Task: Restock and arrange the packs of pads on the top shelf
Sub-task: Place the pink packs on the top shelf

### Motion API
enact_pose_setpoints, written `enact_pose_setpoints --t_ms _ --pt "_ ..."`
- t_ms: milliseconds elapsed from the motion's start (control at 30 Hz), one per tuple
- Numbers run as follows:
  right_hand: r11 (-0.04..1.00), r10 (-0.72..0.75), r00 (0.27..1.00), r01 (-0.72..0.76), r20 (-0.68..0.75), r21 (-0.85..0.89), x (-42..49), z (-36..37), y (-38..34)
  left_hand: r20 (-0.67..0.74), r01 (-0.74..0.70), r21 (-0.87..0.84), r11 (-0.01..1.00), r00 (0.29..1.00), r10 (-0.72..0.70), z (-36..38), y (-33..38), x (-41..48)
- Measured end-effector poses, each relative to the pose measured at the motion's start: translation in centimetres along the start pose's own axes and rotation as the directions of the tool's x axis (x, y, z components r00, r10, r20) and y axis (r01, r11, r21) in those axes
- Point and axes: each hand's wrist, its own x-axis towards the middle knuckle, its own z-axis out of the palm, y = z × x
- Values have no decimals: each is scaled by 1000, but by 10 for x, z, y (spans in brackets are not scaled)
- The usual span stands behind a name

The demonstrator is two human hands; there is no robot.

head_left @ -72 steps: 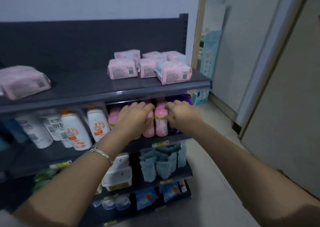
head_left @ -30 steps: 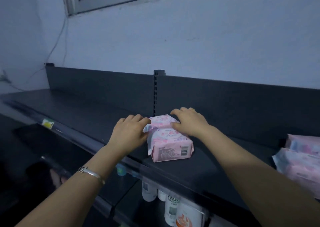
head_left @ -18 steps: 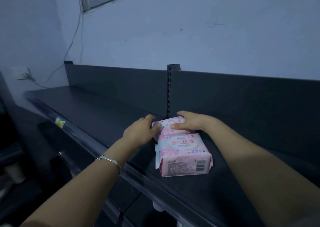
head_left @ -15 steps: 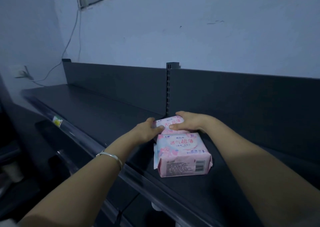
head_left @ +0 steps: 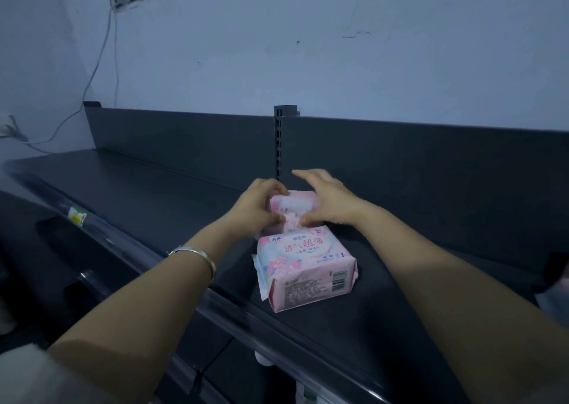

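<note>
Two hands close on one pack from either end. The left hand curls its fingers over the top left edge of the rear pack, with the thumb against the pack's front face. The right hand cups the right end, its thumb pressed to the front close to the left thumb. Its fingers stretch out over the top toward the back panel; whether those fingertips touch the wrapper I cannot tell.

Gripping a soft, squashy pack from both ends is probably meant to keep it square while it is lined up. It looks tipped up slightly, not lying flat.

Just in front of it the front pack lies flat with nobody holding it, printed face up and barcode side toward the shelf edge. Its placement reads as the head of a row running back, which the rear pack is being fitted behind. Where the two packs meet is hidden by the thumbs.

Both sit on the top shelf, in line with the slotted upright, perhaps used as a guide. A bracelet circles the left wrist. A label is stuck on the shelf's front rail, and a cable hangs down the wall.
</note>
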Motion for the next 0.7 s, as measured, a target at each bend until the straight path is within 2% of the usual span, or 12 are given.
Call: enact_pose_setpoints --t_ms 67,133,233,267,333,400,433,533,633,700 --pt "972 -30 998 42 59 -231 -5 -4 -5 56 -79 59 995 996 76 0 5 -2" --pt "952 -15 999 29 49 -305 -9 -4 -8 55 -80 78 994 996 75 0 7 -5" --pt "955 68 992 -96 -108 -281 -18 -6 -8 -39 -12 110 994 999 16 -2 14 -8" --pt "954 108 982 -146 -155 -263 -21 -9 -7 -25 25 143 989 999 -21 -4 19 -11" --pt "939 186 961 -235 -204 -250 -29 -15 -5 142 102 142 985 982 -123 -7 35 -16" --pt "922 225 949 -281 -221 -268 -39 -20 -4 385 203 144 969 890 -244 -3 51 -23" --pt "917 237 946 -294 -222 -271 -44 -21 -4 461 227 191 955 838 -291 0 56 -25" --pt "912 260 943 -311 -209 -269 -60 -23 -5 513 189 337 922 784 -349 5 61 -25" --pt "907 271 939 -323 -213 -272 -74 -23 -7 495 142 447 883 783 -377 5 64 -24" --pt "904 276 928 -338 -249 -260 -82 -23 -9 471 101 483 870 807 -355 6 67 -27"
